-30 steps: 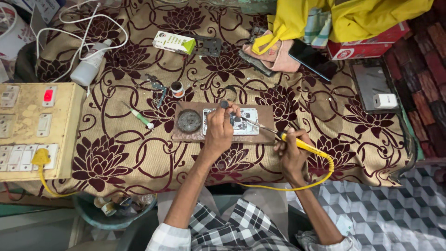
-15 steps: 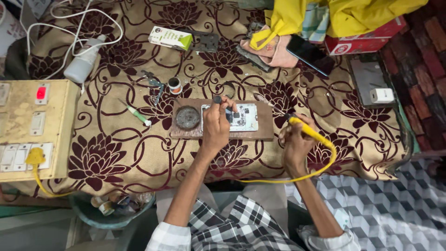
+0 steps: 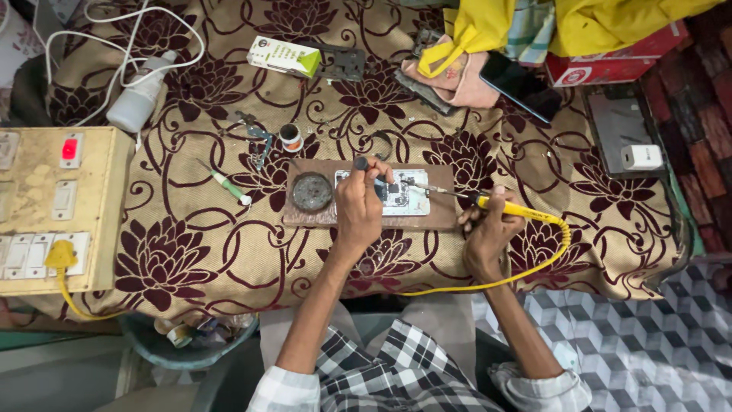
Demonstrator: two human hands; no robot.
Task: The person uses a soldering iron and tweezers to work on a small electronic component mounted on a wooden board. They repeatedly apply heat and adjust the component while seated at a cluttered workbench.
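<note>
Circuit board [image 3: 400, 194], pale and rectangular, lies flat on a brown wooden block [image 3: 442, 217] at the middle of the flower-patterned cloth [image 3: 198, 259]. On the same block, just left of the board, sits a round dark metal pad [image 3: 312, 191]. The left hand [image 3: 360, 206] rests on the board's left part, fingers curled shut around a small dark-tipped tool [image 3: 361, 163] that stands up above the board's top edge. The right hand [image 3: 485, 233], just right of the block, is closed around the yellow handle of a soldering iron [image 3: 496, 204]; the iron's thin metal tip reaches leftward over the board's upper right corner, though whether it touches the board cannot be told. A yellow cord [image 3: 534, 268] loops from the handle down and back under the right wrist. Left of the block lie a green-handled tool [image 3: 226, 183] and a small round tin [image 3: 290, 137]. Farther left of the block stands a yellowish switch box [image 3: 53, 206] with a red switch. Above and right of the block lies a dark phone [image 3: 520, 85].
</note>
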